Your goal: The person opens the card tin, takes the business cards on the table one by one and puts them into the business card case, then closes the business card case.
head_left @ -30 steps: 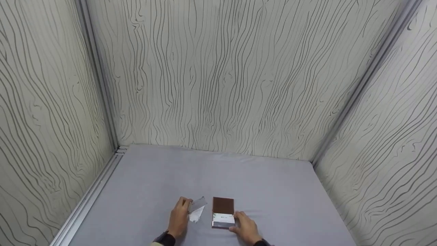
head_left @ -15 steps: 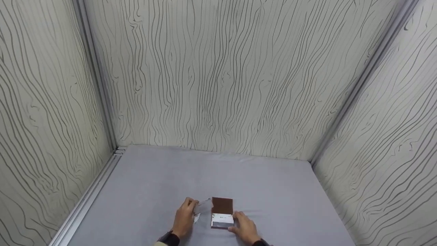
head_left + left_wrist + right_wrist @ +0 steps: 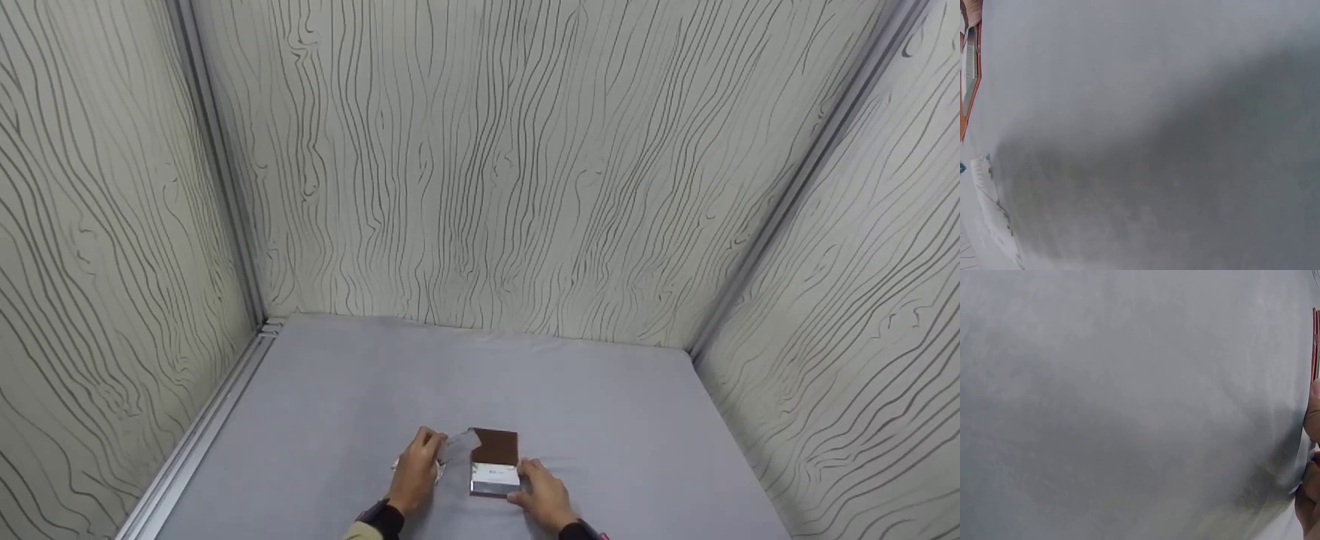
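An open brown folding case [image 3: 499,448] lies on the grey cloth, with a white printed card [image 3: 494,473] and a silvery strip in its lower part. My right hand [image 3: 546,496] grips its lower right edge between fingers and thumb. Beside it, my left hand [image 3: 415,469] pinches a thin silvery, partly see-through sheet [image 3: 460,439] with white printed parts. The sheet's far end overlaps the case's upper left corner in the head view; contact is unclear. At the left wrist view's edge appear the white printed part [image 3: 994,211] and the red-edged case [image 3: 972,73].
Grey cloth [image 3: 600,405] covers the tabletop. A metal rail [image 3: 202,427] runs along its left side. Panels with a wood-grain line pattern [image 3: 465,165] stand at the back and both sides.
My left hand has moved right with the sheet, which has turned so its end reaches the case's upper left corner. My right hand stays on the case.
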A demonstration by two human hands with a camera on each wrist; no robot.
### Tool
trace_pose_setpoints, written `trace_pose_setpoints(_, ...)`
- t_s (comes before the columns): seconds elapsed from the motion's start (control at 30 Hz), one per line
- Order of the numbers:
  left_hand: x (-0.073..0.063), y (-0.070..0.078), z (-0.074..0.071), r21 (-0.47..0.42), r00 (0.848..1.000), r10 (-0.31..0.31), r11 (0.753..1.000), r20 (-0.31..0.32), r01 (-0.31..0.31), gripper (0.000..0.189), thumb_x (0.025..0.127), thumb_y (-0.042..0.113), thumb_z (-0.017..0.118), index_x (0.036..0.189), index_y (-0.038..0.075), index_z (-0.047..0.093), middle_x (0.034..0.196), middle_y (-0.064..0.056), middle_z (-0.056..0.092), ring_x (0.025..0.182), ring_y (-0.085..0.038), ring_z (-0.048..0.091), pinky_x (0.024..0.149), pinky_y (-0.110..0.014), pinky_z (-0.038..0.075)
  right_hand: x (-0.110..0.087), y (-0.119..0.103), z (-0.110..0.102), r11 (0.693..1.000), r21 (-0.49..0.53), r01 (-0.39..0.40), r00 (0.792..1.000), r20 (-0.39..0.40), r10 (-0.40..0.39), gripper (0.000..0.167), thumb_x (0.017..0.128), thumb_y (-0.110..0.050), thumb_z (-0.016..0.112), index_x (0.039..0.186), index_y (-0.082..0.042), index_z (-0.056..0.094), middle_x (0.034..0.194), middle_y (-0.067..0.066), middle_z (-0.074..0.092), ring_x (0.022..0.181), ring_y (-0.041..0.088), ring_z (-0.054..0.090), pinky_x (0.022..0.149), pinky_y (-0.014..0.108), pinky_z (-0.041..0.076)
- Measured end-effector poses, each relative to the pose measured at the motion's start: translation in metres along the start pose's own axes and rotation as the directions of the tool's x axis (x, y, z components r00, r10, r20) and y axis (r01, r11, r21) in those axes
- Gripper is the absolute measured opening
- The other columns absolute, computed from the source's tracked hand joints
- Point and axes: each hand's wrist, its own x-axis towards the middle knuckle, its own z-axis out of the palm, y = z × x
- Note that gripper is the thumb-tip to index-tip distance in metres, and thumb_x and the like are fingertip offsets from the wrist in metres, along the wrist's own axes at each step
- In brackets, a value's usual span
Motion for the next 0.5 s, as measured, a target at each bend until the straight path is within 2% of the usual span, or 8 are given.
trace_pose_setpoints(0.3,0.0077,0.0021,0.0063,0.0,0.99,0.123,0.992,-0.063,-0.124,0.035,0.071,-0.022,0.065,0.096,0.002,0.068,0.089,-0.002,0.053,0.072,-0.014,0.059,0.062,-0.028,0.052,-0.0005,0.0025,-0.0023,1.0,0.02,-0.013,1.0,-0.001,0.013,0.04,0.076,-0.028,0.081,0.105,-0.007,0.062,0.12,0.018,0.06,0.111,0.041,0.059,0.086,0.056,0.048)
trace_pose_setpoints(0.5,0.0078,0.0064,0.0104,-0.028,0.992,0.114,0.993,-0.045,-0.115,0.031,0.074,-0.019,0.066,0.095,0.004,0.067,0.089,-0.001,0.052,0.071,-0.013,0.058,0.06,-0.027,0.051,-0.0004,0.0027,0.0003,0.999,0.034,-0.01,1.0,0.006,0.01,0.039,0.076,-0.028,0.08,0.105,-0.008,0.063,0.123,0.02,0.06,0.113,0.042,0.058,0.088,0.056,0.047)
